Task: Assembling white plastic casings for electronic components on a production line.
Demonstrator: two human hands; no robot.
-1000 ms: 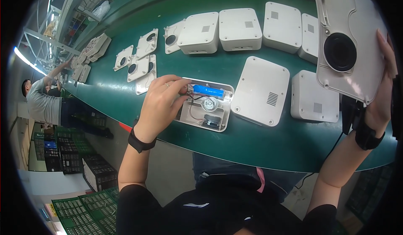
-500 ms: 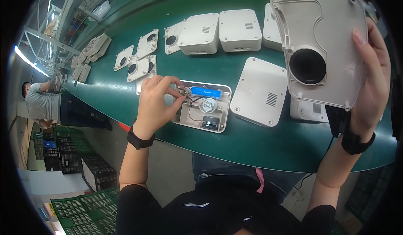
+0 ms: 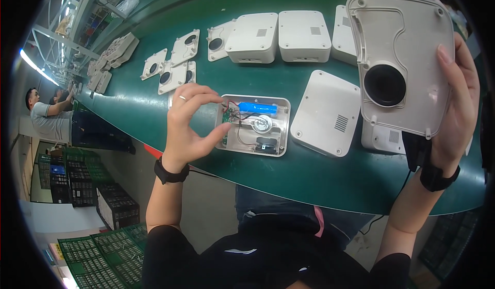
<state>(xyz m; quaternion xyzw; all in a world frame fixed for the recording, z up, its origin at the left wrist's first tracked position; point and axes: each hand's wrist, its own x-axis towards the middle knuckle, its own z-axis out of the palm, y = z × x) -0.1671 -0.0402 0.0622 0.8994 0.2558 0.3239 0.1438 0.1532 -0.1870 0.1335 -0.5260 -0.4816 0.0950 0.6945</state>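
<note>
My left hand hovers at the left end of an open white housing, its thumb and fingers spread with nothing between them. Inside that housing lie a blue cylindrical battery, a green circuit board, red and black wires, a round silvery part and a dark part near the lower edge. Up at the right, my right hand grips a white cover plate by its right side. The plate's inner face shows, with a black round piece low on it.
A closed white housing lies right of the open one. More closed housings stand behind on the green table. Several cover plates lie at the back left. Another person stands far left; green crates sit below.
My left thumb and fingers have parted and drawn back from the wires inside the open housing. My right hand still holds the cover plate, which sits slightly lower and farther right in view.
</note>
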